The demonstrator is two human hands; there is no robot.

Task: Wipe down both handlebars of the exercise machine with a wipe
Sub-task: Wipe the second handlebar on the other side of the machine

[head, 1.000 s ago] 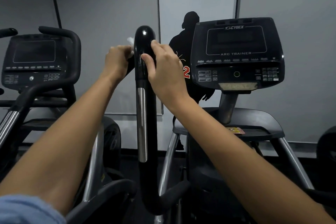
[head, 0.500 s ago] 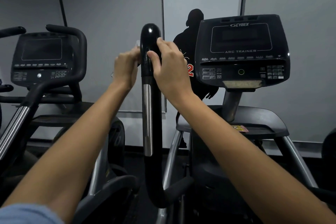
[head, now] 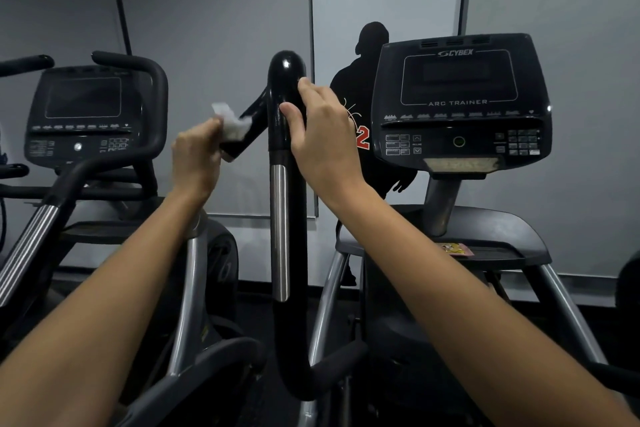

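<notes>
A glossy black upright handlebar with a silver strip rises in the middle of the head view. A short side grip branches off its top toward the lower left. My left hand presses a crumpled white wipe against the lower end of that side grip. My right hand holds the upper part of the upright bar, thumb in front and fingers around the right side. The back of the bar is hidden.
The machine's console, marked Cybex Arc Trainer, stands at the right above a black tray. A second machine with its own console and curved handlebar stands at the left. A grey wall with a dark figure graphic lies behind.
My left hand has slid with the wipe down and left along the side grip, away from the upright bar. My right hand keeps its hold near the top.
</notes>
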